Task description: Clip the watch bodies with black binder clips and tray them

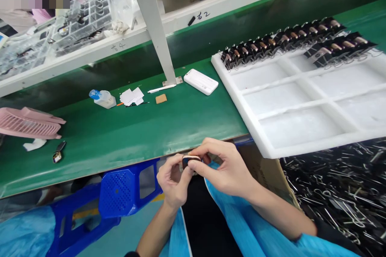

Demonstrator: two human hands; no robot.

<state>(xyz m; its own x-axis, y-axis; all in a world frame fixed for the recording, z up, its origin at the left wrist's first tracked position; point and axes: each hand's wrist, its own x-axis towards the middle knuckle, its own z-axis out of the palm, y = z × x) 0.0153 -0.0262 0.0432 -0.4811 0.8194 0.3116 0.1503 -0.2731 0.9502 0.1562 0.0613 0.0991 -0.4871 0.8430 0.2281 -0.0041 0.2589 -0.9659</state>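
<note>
A small dark watch case [190, 160] with a rounded, gold-coloured rim is pinched between both hands just off the table's front edge. My left hand [173, 178] grips its left end, thumb below and fingers behind. On the opposite end, the thumb and fingers of my right hand [221, 164] close around it, hiding part of that side. Nearest on the green table [126, 132] lies a small tan block [161, 98].
Right, a white foam tray [262, 136] bears rows of binder-clipped pieces [256, 50], above a box of loose binder clips [340, 196]. A white power bank [201, 81], pen [162, 88], paper slips [132, 96], bottle [104, 98] and pink basket [30, 122] lie further back. A blue stool [117, 192] stands below.
</note>
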